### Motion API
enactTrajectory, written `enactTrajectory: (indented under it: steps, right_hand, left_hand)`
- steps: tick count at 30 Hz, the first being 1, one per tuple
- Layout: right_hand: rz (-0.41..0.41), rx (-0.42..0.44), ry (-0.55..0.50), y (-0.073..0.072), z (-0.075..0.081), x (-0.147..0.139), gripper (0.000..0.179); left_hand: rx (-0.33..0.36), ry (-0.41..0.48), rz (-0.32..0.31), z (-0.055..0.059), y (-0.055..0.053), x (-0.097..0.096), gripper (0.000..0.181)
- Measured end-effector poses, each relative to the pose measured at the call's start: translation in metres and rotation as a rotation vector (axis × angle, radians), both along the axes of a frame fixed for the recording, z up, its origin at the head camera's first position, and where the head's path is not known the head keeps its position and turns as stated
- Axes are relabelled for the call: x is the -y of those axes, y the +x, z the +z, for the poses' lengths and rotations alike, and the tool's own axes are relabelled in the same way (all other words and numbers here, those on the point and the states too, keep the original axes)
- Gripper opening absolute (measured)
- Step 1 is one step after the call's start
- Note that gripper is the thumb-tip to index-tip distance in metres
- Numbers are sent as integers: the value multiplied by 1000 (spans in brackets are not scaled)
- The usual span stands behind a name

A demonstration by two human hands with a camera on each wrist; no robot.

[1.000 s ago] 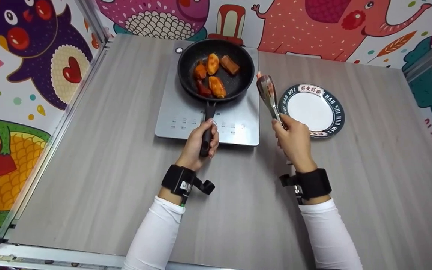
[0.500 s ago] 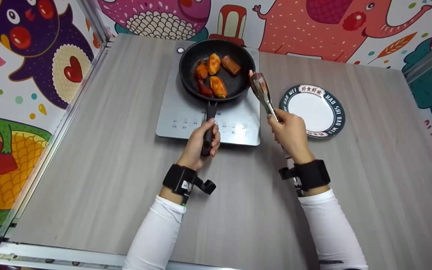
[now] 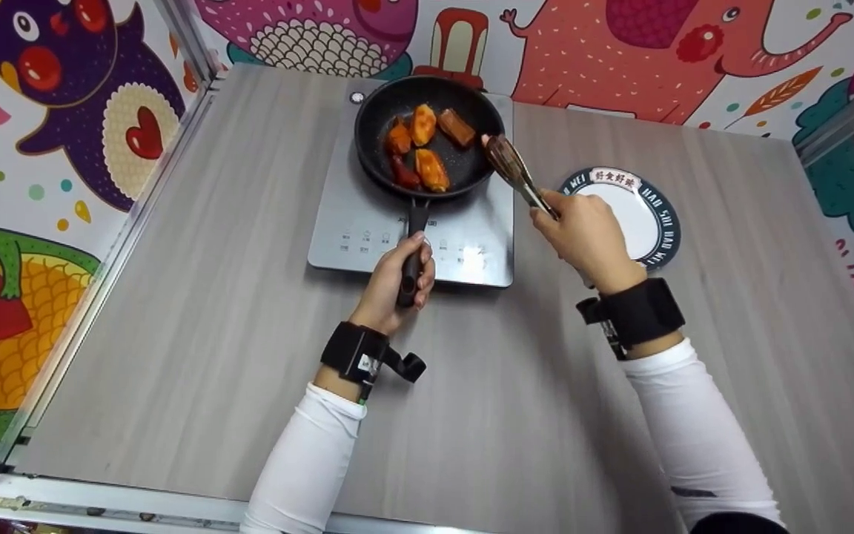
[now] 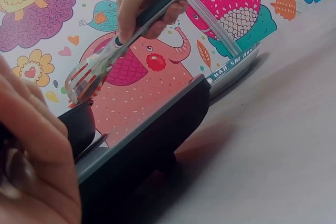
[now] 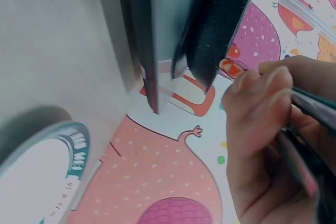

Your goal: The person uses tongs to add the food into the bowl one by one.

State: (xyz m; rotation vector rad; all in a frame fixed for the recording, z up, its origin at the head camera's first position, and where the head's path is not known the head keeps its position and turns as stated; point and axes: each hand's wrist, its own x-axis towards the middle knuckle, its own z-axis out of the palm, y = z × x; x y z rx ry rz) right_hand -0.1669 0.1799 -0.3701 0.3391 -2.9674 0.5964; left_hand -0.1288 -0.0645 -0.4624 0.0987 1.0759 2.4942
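My left hand grips the black handle of a frying pan. Several glazed pieces of food lie in the pan, among them an orange-brown chunk, a dark red piece and a brown block. My right hand holds metal tongs, whose head is over the pan's right rim. A small reddish piece of food shows at the tongs' tip in the right wrist view. From the left wrist view, the tongs slant down to the pan edge.
The pan sits on a silver induction cooktop. To its right, partly behind my right hand, lies a white plate with a dark lettered rim. Cartoon-printed panels stand behind and at the left of the wood-grain table.
My right hand has risen slightly and the tongs have swung left, from beside the pan to over its right rim. The left hand and pan have stayed put.
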Motion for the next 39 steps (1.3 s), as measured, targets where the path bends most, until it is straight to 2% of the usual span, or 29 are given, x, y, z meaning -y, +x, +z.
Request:
enactTrajectory:
  steps: [6,10,12,18,22,31,35,39]
  right_hand:
    - [54,13,120,-8,17,5,25]
    - [81,34,142,-16,28,11,30]
    - [91,67,149,-22,33,15,29]
    - [114,245,157,-40,46,31,27]
    - [133,324,137,-48,48,35,30]
    - [108,489,47,-67,44,37,33]
    - [98,504,37,-69,42,42,33]
    - [113,463,60,-70,42,50,32]
  left_hand:
    - [6,14,-1,0,0,-1,31]
    - [-9,4,-2,-1,0,0,31]
    - [-17,-4,3,-1,0,1,32]
    - [-8,-21,18,-1,0,3,32]
    - [-13,-30,13,0,0,0,33]
    - [-29,-46,16,0,-1,-5,33]
    - [-35,-53,12,-1,0,-4,33]
    - [-37,-54,11,0,0,-1,33]
